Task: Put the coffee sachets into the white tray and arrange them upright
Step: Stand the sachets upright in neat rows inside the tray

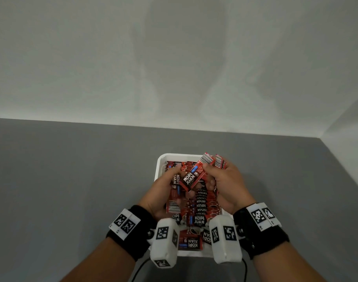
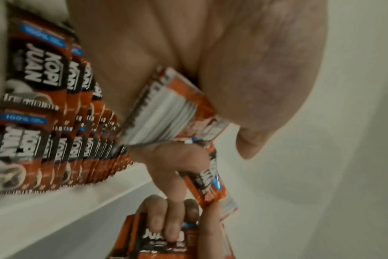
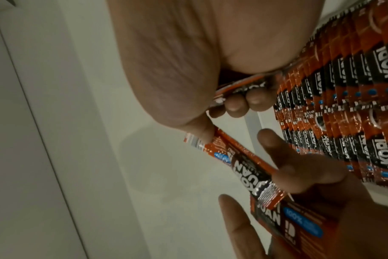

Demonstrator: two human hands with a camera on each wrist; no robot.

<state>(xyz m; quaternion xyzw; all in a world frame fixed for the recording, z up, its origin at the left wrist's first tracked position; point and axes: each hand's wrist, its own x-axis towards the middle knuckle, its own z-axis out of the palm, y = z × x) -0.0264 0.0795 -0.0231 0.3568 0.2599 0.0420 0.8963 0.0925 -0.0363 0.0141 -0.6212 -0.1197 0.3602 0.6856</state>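
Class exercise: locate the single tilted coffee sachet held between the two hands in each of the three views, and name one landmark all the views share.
Head: the tilted sachet sits just right of centre, low, above the white tray.
Left wrist: the same sachet lies right of centre, in the lower half.
Right wrist: it runs diagonally across the lower middle.
Shared landmark: the upright row of sachets in the tray.

**Hands and cameras cover much of the tray**

The white tray point(image 1: 160, 159) shows only its far-left corner and left rim; wrist cameras point(image 1: 166, 241) hide its near edge. Both wrist views are blurred, their sachet print point(image 2: 33, 70) barely legible.
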